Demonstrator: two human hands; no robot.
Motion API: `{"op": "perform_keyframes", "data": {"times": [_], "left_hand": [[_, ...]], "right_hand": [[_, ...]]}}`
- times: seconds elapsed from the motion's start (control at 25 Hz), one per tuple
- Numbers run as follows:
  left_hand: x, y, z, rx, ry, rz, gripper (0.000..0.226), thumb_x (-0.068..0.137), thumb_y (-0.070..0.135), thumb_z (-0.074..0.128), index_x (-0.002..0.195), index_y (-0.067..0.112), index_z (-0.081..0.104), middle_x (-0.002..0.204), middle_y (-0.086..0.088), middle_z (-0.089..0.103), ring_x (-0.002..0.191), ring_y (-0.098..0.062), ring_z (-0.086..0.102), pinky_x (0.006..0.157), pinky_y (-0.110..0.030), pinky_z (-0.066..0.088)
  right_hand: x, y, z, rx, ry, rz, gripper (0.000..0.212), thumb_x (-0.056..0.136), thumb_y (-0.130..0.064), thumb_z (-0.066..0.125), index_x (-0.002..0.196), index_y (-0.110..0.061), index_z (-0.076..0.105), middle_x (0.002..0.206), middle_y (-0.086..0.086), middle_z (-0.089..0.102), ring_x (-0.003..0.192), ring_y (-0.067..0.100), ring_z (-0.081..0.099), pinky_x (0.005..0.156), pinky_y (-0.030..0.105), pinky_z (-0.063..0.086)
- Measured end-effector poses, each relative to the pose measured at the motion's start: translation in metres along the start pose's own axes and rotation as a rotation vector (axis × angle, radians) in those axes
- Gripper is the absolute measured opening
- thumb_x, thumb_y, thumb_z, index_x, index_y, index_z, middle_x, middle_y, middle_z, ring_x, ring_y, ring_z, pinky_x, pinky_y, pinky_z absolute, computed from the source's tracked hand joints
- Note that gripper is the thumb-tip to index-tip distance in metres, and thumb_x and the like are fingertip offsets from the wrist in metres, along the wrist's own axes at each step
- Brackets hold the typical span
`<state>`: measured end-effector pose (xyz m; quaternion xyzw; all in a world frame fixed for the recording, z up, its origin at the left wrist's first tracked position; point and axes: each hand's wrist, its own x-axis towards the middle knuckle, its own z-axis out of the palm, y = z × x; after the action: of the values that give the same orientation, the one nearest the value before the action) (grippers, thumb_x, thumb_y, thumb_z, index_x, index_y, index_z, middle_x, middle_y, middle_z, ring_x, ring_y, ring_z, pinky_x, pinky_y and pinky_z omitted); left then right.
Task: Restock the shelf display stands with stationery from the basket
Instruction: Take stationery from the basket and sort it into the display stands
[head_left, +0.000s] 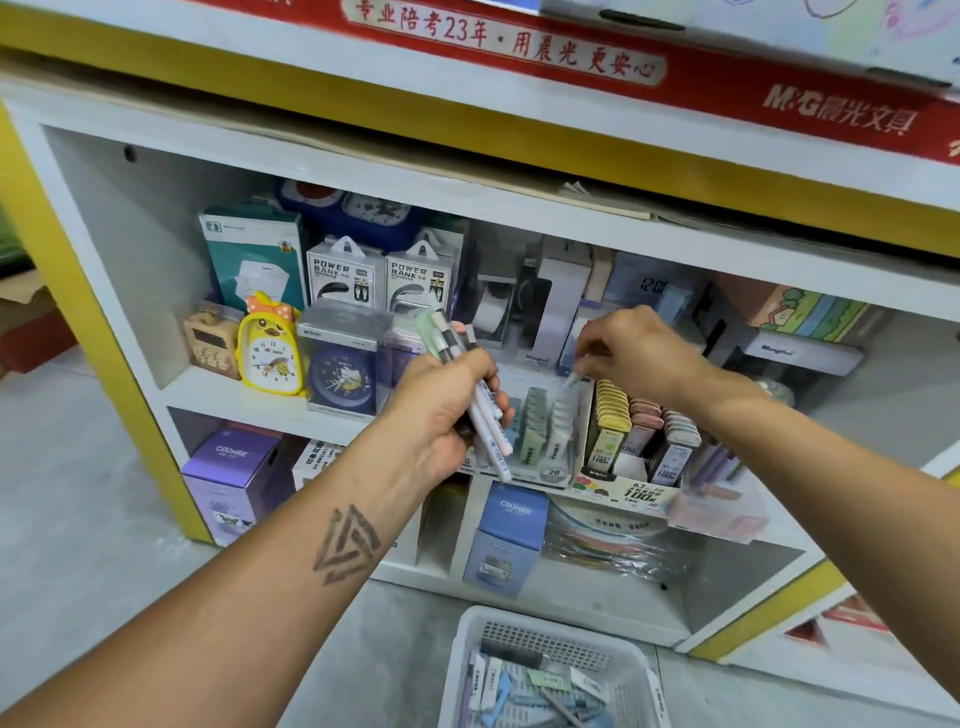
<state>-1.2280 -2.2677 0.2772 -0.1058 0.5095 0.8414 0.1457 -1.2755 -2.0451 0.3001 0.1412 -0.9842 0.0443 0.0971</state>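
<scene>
Gripping a bundle of pens (470, 384) in the left hand (447, 410), the person is pinching one pen (570, 382) with the right hand (631, 348) over the display stand (540, 462). Pens are looking light, stiff and slick, so holding mid-barrel is probably safest; more are lying in the basket (467, 654) on the floor.

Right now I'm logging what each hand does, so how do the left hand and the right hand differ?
The left hand grips a whole bundle of pens in its fist; the right hand pinches a single small item, too blurred to name. The left hand is held in front of the shelf; the right hand reaches down over the display stand. Both are raised above the basket.
</scene>
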Motion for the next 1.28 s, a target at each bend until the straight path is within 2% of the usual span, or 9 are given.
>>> {"op": "perform_keyframes", "data": {"times": [0.08, 0.16, 0.36, 0.56, 0.64, 0.76, 0.96, 1.2, 1.28], "left_hand": [[-0.001, 0.001, -0.001, 0.025, -0.033, -0.025, 0.008, 0.084, -0.006, 0.055, 0.085, 0.002, 0.056, 0.059, -0.010, 0.053, 0.047, -0.020, 0.052, 0.052, -0.031, 0.055], [-0.003, 0.002, -0.002, 0.021, -0.072, -0.056, 0.009, 0.085, -0.005, 0.056, 0.087, 0.003, 0.057, 0.059, -0.010, 0.054, 0.046, -0.019, 0.052, 0.051, -0.030, 0.055], [-0.006, 0.004, -0.003, 0.004, -0.144, -0.160, 0.008, 0.084, -0.004, 0.056, 0.084, 0.004, 0.059, 0.062, -0.012, 0.052, 0.044, -0.018, 0.050, 0.049, -0.027, 0.053], [-0.003, 0.006, -0.007, -0.009, -0.131, -0.168, 0.010, 0.083, -0.003, 0.056, 0.079, 0.005, 0.058, 0.060, -0.011, 0.052, 0.044, -0.016, 0.050, 0.048, -0.027, 0.052], [-0.004, 0.005, -0.008, -0.001, -0.143, -0.174, 0.010, 0.083, -0.004, 0.055, 0.079, 0.005, 0.057, 0.061, -0.011, 0.051, 0.044, -0.016, 0.050, 0.048, -0.027, 0.052], [-0.007, 0.006, -0.008, 0.009, -0.181, -0.187, 0.011, 0.083, -0.004, 0.055, 0.082, 0.006, 0.057, 0.064, -0.010, 0.051, 0.047, -0.015, 0.049, 0.048, -0.026, 0.051], [-0.011, 0.006, -0.007, 0.049, -0.255, -0.183, 0.015, 0.084, -0.005, 0.055, 0.094, 0.004, 0.062, 0.063, -0.010, 0.055, 0.046, -0.014, 0.049, 0.048, -0.026, 0.051], [-0.012, 0.005, -0.005, 0.073, -0.286, -0.174, 0.013, 0.084, -0.004, 0.055, 0.077, 0.005, 0.060, 0.067, -0.012, 0.059, 0.047, -0.014, 0.050, 0.049, -0.026, 0.051], [-0.010, 0.005, -0.005, 0.076, -0.266, -0.166, 0.014, 0.084, -0.005, 0.055, 0.075, 0.005, 0.059, 0.066, -0.013, 0.059, 0.047, -0.015, 0.050, 0.049, -0.026, 0.052]], "right_hand": [[0.008, -0.003, 0.007, -0.095, 0.017, -0.039, 0.015, 0.089, -0.023, 0.074, 0.081, -0.011, 0.068, 0.075, 0.002, 0.066, 0.073, 0.025, 0.064, 0.064, 0.026, 0.039], [0.017, -0.008, 0.016, -0.168, 0.003, -0.026, 0.017, 0.090, -0.025, 0.073, 0.085, -0.010, 0.071, 0.084, 0.008, 0.070, 0.079, 0.029, 0.065, 0.066, 0.029, 0.042], [0.029, -0.016, 0.031, -0.160, -0.191, 0.071, 0.015, 0.085, -0.022, 0.077, 0.089, -0.008, 0.074, 0.094, 0.011, 0.071, 0.088, 0.027, 0.065, 0.077, 0.032, 0.052], [0.028, -0.017, 0.031, -0.211, -0.243, 0.041, 0.013, 0.089, -0.012, 0.069, 0.101, -0.009, 0.070, 0.107, 0.012, 0.066, 0.099, 0.028, 0.063, 0.085, 0.036, 0.053], [0.028, -0.017, 0.028, -0.199, -0.242, 0.022, 0.014, 0.088, -0.006, 0.067, 0.101, -0.010, 0.068, 0.106, 0.011, 0.062, 0.095, 0.028, 0.061, 0.081, 0.034, 0.052], [0.027, -0.020, 0.025, -0.232, -0.226, 0.010, 0.015, 0.086, -0.003, 0.068, 0.087, -0.017, 0.062, 0.097, 0.006, 0.058, 0.086, 0.024, 0.058, 0.073, 0.030, 0.049], [0.027, -0.023, 0.026, -0.188, -0.241, -0.016, 0.022, 0.085, -0.005, 0.071, 0.080, -0.022, 0.058, 0.089, 0.000, 0.056, 0.086, 0.021, 0.058, 0.071, 0.027, 0.044], [0.025, -0.018, 0.028, -0.226, -0.233, -0.016, 0.026, 0.081, -0.002, 0.069, 0.077, -0.023, 0.056, 0.084, -0.003, 0.052, 0.080, 0.020, 0.054, 0.058, 0.022, 0.034], [0.025, -0.017, 0.026, -0.195, -0.252, -0.015, 0.027, 0.081, -0.002, 0.070, 0.076, -0.024, 0.057, 0.084, -0.006, 0.050, 0.080, 0.019, 0.055, 0.061, 0.022, 0.036]]}}
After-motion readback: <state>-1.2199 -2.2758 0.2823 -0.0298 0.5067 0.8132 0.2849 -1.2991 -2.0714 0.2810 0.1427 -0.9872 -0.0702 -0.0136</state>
